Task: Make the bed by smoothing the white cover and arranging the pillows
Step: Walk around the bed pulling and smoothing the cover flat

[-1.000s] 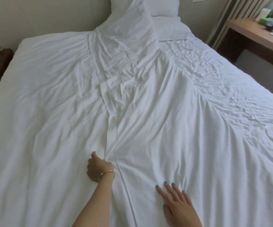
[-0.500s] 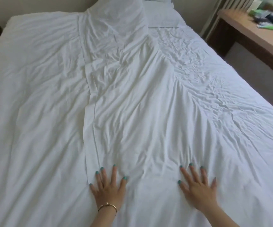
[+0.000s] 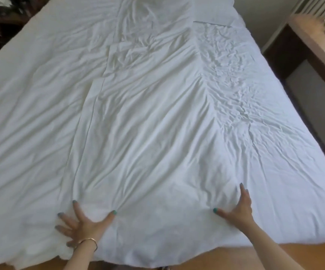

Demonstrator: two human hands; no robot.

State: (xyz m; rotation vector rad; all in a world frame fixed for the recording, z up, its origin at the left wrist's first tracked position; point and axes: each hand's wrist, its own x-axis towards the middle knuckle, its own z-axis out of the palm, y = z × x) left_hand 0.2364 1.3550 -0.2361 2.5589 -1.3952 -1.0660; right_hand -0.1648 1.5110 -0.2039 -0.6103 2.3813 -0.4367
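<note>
The white cover [image 3: 148, 117] spreads over the whole bed, with long creases fanning up from the foot and a folded hem running up its left middle. My left hand [image 3: 83, 225], with a gold bangle on the wrist, lies flat on the cover near the foot edge, fingers spread wide. My right hand [image 3: 237, 208] presses flat on the cover to the right, fingers pointing up the bed. Neither hand holds anything. A white pillow [image 3: 214, 14] lies at the head of the bed, partly under the cover and cut off by the frame's top.
A wooden desk [image 3: 317, 43] with small items stands along the bed's right side, with a narrow floor gap between. A dark nightstand [image 3: 3, 18] sits at the top left. Wooden floor [image 3: 226, 258] shows below the cover's foot edge.
Both hands have slid down the cover toward the foot edge and spread further apart. The left hand went from a closed grip to flat. The view has pulled back, showing the floor.
</note>
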